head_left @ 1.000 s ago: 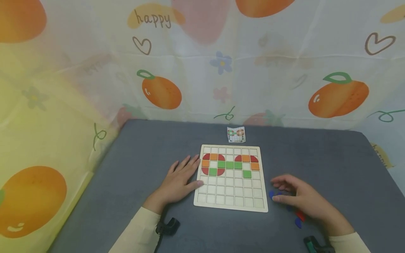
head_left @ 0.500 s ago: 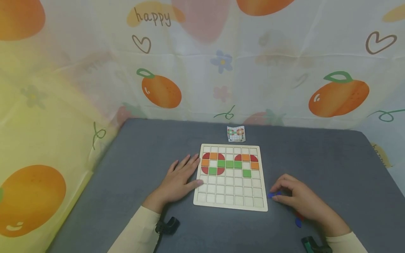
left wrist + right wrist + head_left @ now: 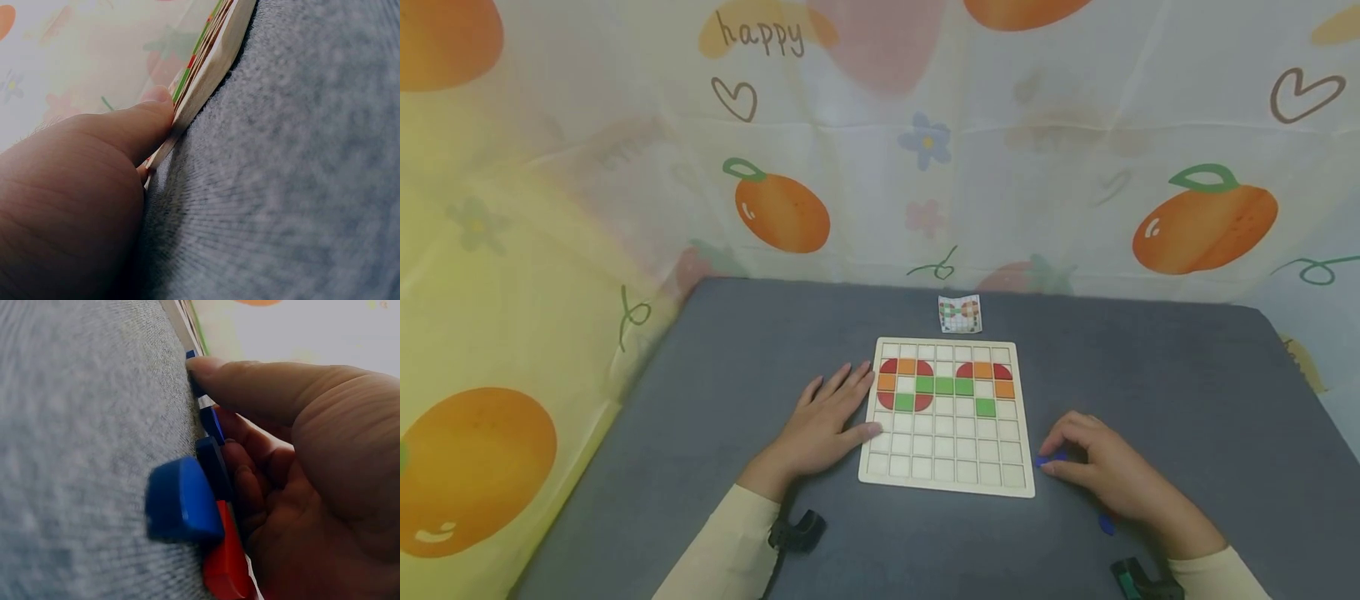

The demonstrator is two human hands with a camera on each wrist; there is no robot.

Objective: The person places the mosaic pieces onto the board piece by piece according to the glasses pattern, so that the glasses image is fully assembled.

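A pale wooden grid board (image 3: 946,454) lies flat on the table, with red, orange and green tiles set in its upper rows. My left hand (image 3: 820,429) is spread at the board's left side, its thumb resting on the edge, as the left wrist view also shows. Beyond the board's right edge, my right hand (image 3: 1108,467) pinches at a small blue tile (image 3: 197,384) with thumb and curled fingers. The index fingertip is hidden in the right wrist view. Nearer the wrist lie other blue tiles (image 3: 187,500) and a red tile (image 3: 226,562).
A small printed card (image 3: 959,315) with a coloured pattern lies just behind the board. The grey table (image 3: 760,333) meets a fruit-patterned cloth (image 3: 865,167) at the back and left. One loose blue tile (image 3: 1107,523) lies below the right hand.
My right thumb and fingers have closed in on the blue tiles, and the hand has shifted slightly left. The red tile is now hidden in the head view. The left hand stays put.
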